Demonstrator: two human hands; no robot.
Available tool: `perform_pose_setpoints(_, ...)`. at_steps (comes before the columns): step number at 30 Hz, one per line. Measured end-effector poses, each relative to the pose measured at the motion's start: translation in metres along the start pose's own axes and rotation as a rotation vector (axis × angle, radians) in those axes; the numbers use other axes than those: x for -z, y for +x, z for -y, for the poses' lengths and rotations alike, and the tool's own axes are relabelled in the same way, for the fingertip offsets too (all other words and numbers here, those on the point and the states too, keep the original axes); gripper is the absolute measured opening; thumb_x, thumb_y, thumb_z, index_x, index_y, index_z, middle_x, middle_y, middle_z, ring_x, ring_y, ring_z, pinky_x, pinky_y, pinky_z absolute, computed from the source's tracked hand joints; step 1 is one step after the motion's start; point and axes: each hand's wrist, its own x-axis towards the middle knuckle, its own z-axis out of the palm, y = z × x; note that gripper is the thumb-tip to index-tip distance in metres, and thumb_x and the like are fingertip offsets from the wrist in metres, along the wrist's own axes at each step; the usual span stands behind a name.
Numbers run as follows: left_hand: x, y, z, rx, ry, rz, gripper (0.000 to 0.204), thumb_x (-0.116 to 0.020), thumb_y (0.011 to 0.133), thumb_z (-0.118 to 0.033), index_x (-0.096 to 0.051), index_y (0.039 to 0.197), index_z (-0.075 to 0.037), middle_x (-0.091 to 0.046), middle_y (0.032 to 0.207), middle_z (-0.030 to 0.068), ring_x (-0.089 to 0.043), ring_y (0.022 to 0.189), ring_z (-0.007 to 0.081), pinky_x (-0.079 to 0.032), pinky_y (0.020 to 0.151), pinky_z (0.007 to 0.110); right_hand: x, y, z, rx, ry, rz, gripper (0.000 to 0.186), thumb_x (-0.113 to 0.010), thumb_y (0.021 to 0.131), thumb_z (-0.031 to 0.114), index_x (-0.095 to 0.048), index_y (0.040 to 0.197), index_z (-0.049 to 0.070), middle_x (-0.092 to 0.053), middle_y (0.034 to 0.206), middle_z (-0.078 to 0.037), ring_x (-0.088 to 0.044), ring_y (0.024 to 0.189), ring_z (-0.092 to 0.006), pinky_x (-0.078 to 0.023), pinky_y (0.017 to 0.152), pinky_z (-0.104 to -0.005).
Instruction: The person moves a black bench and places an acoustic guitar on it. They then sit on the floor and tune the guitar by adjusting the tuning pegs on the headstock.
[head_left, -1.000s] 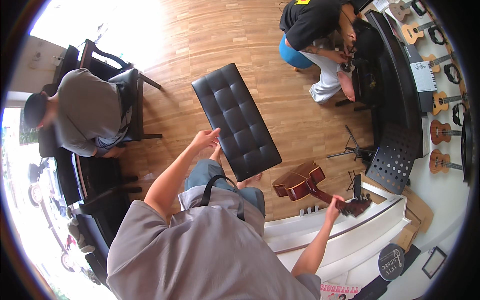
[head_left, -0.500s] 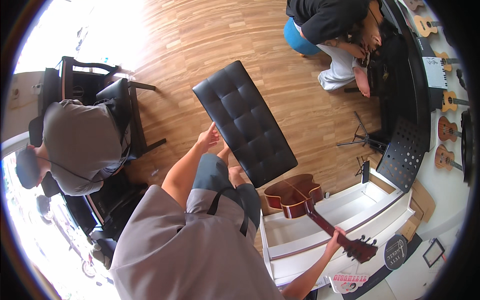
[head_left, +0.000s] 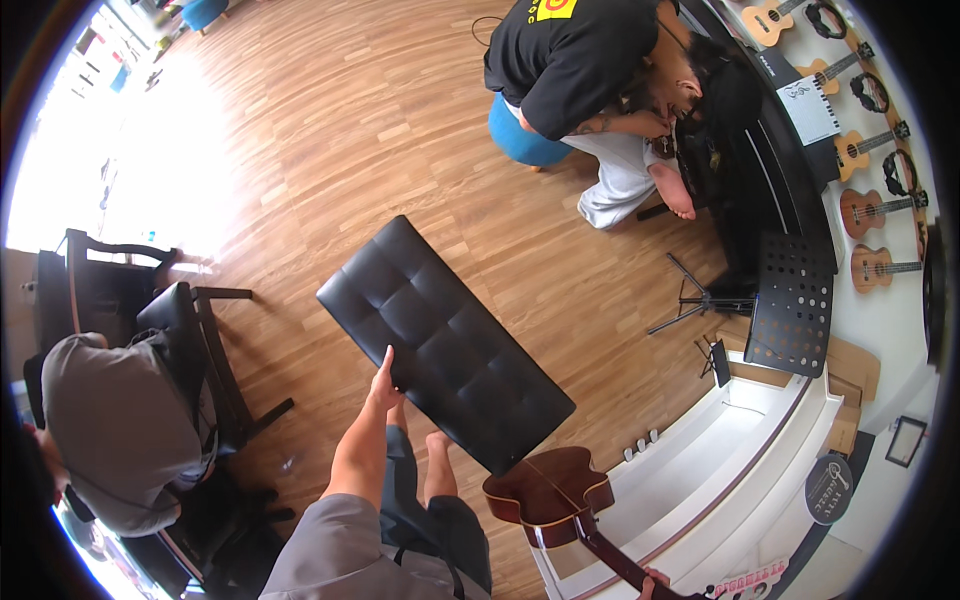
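My left hand (head_left: 384, 386) is at the near left long edge of a black tufted padded bench (head_left: 450, 345). The thumb lies over the edge onto the seat; the other fingers are hidden under it. Close to the lower edge of the picture, my right hand (head_left: 655, 582) is wrapped round the neck of a reddish-brown acoustic guitar (head_left: 550, 492). The guitar shows its back, with the body just off the bench's near right end and the neck sloping down to the right. Its headstock is mostly out of the picture.
A white open-topped cabinet (head_left: 700, 455) and a black perforated music stand (head_left: 790, 305) stand at the right. One person (head_left: 590, 70) bends over on a blue stool (head_left: 522, 135); another in grey (head_left: 125, 430) sits at the left. Ukuleles (head_left: 868, 210) hang on the right wall.
The whole view has shifted, so bench and guitar appear lower and farther left. My left hand has gone from touching the bench's edge to thumb over the top. My right hand still holds the guitar's neck.
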Motion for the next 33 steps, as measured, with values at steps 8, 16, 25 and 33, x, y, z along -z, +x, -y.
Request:
perform_pose_setpoints(8, -0.018, 0.003, -0.032, 0.126, 0.059, -0.045, 0.107, -0.055, 0.079, -0.093, -0.059, 0.143, -0.006, -0.063, 0.141, 0.0070, -0.059, 0.127, 0.0263, -0.047, 0.106, 0.048, -0.024, -0.075, -0.041, -0.162, -0.074, -0.039, 0.031, -0.065, 0.102, 0.020, -0.066, 0.128, 0.004, -0.069, 0.122, -0.014, -0.062, 0.116, -0.0282, -0.048, 0.106, -0.0425)
perform_pose_setpoints(16, -0.024, 0.000, -0.131, 0.529, 1.574, 0.049, 0.093, -0.054, 0.082, -0.091, -0.079, 0.105, -0.005, -0.078, 0.105, 0.0114, -0.075, 0.098, 0.0286, -0.061, 0.078, 0.040, -0.075, -0.126, -0.007, -0.312, -0.099, -0.067, 0.031, -0.065, 0.102, 0.022, -0.067, 0.126, 0.003, -0.070, 0.121, -0.014, -0.063, 0.115, -0.0291, -0.048, 0.106, -0.0424)
perform_pose_setpoints(25, -0.108, 0.019, -0.264, -0.580, 1.636, -0.297, 0.095, -0.082, 0.072, -0.073, -0.065, 0.129, 0.001, -0.067, 0.128, 0.0231, -0.063, 0.124, 0.0363, -0.051, 0.105, 0.044, -0.112, -0.163, 0.001, -0.603, -0.216, 0.025, 0.054, -0.060, 0.102, 0.045, -0.063, 0.135, 0.003, -0.066, 0.132, -0.022, -0.058, 0.128, -0.0350, -0.044, 0.112, -0.0443)
perform_pose_setpoints(33, -0.115, 0.057, -0.293, -0.334, 1.497, -0.411, 0.125, -0.063, 0.073, -0.092, -0.051, 0.146, 0.008, -0.060, 0.140, 0.0324, -0.056, 0.136, 0.0406, -0.045, 0.114, 0.046, -0.143, -0.155, 0.040, -0.526, -0.130, 0.006, 0.051, -0.061, 0.102, 0.042, -0.064, 0.134, 0.002, -0.066, 0.131, -0.021, -0.059, 0.126, -0.0344, -0.045, 0.111, -0.0442)
